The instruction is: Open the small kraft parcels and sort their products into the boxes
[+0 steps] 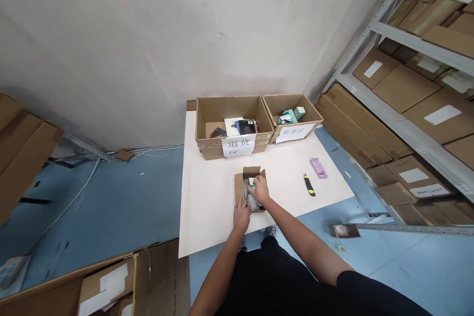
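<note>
A small open cardboard box [240, 183] sits on a white board [207, 197] laid on the floor. My left hand [241, 216] rests against the box's near left side, fingers curled on its edge. My right hand [259, 190] reaches into the box from above, fingers closed over pale wrapping and something green inside; what exactly it grips is hidden. A black and yellow utility knife [309, 184] lies on the board to the right of the box, beside a small pink item [318, 168].
Two larger open cartons [231, 128] [294, 116] with paper labels stand at the board's far edge, holding small packages. Metal shelving [411, 128] with cartons runs along the right. More cartons [111, 281] lie at the near left. Cables [85, 182] cross the blue floor.
</note>
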The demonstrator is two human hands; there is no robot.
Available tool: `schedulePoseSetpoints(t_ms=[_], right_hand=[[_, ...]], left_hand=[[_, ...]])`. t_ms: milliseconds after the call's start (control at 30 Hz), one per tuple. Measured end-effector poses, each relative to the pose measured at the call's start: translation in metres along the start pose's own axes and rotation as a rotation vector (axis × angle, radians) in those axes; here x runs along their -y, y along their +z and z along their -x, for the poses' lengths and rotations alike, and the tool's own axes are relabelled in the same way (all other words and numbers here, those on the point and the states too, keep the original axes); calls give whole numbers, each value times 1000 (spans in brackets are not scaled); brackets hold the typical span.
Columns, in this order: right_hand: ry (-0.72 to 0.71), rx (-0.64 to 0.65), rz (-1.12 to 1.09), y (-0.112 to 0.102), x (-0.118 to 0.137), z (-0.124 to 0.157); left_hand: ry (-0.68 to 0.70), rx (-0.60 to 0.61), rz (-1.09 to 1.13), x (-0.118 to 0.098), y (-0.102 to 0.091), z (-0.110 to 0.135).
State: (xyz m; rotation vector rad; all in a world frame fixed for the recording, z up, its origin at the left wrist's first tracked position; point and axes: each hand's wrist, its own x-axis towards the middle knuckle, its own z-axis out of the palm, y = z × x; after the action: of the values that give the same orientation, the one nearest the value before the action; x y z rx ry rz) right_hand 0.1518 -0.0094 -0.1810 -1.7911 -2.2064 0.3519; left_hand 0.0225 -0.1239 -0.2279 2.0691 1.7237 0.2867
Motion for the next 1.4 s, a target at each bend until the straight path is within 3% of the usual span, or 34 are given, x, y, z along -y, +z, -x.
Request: schedulePoseSetpoints(t_ms=[167,333,533,733,867,967,1067,1233,1333,1400], right_hand=[[143,124,50,-1,16,-16],[86,97,-23,-15,28,-21],[-51,-19,-113,-44,40,-27],[-137,-176,-180,-86,51,-44],[-168,-347,-211,-118,38,-57],[-119,-395,-201,-128,13,-66],[8,-341,-166,-116,-18,-68],[211,-82,-111,-67,-60,-43],[159,37,-99,-47,-78,-22],[87,108,-79,-45,-89,-12]], left_hand=[[36,-5,-38,2,-1,2],[31,-44,-75,4,6,4],[-14,-102,-51,11,8,3],[-85,-138,-56,30,-9,3],[-123,-122,-117,50,-29,9],[-146,-122,-157,67,-43,18],[-166,-141,-179,81,-54,27],[-154,-166,-181,84,-64,35],[-133,-174,-148,78,-68,37],[-121,-207,-108,75,-70,38]])
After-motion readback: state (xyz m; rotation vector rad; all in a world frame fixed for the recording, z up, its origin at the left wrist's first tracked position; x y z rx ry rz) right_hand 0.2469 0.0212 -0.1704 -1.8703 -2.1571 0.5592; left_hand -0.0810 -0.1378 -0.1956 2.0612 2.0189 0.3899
